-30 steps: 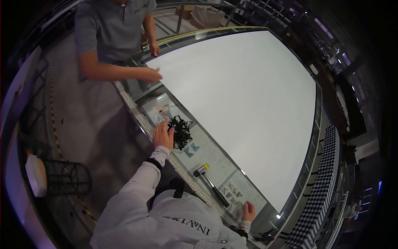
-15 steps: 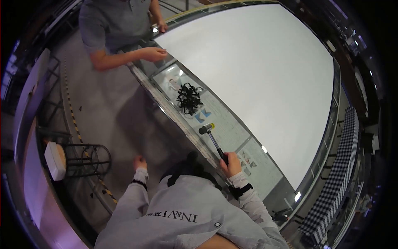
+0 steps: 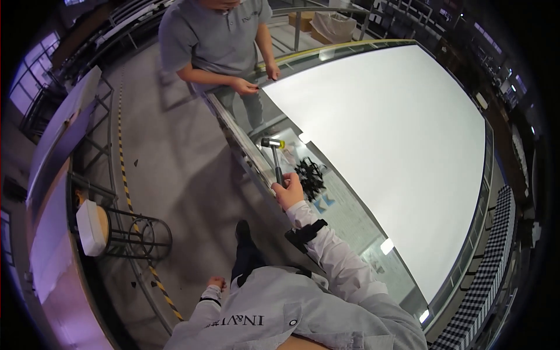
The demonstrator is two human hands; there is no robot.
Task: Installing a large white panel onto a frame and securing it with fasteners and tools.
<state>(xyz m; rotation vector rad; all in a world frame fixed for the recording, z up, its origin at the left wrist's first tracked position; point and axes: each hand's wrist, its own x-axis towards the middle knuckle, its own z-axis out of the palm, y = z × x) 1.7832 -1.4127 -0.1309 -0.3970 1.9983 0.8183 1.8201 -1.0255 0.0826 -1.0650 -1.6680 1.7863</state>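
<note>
Head view is showing the right hand (image 3: 289,192) clenching its fingers (image 3: 284,188) around a hammer (image 3: 274,157) handle. From the hand, the hammer is pointing up and away, head outermost, just left of the black clips (image 3: 310,175) on the desk (image 3: 350,210). Farther from the hammer, the left hand (image 3: 217,284) is hanging low with fingers loosely curled, holding nothing.

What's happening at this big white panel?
The person's right hand grips a hammer by its handle, head raised over the frame edge of a large white panel. A pile of small black parts lies on the glass strip beside it. The left hand hangs low by the floor, holding nothing visible. A co-worker stands at the panel's far corner.
</note>
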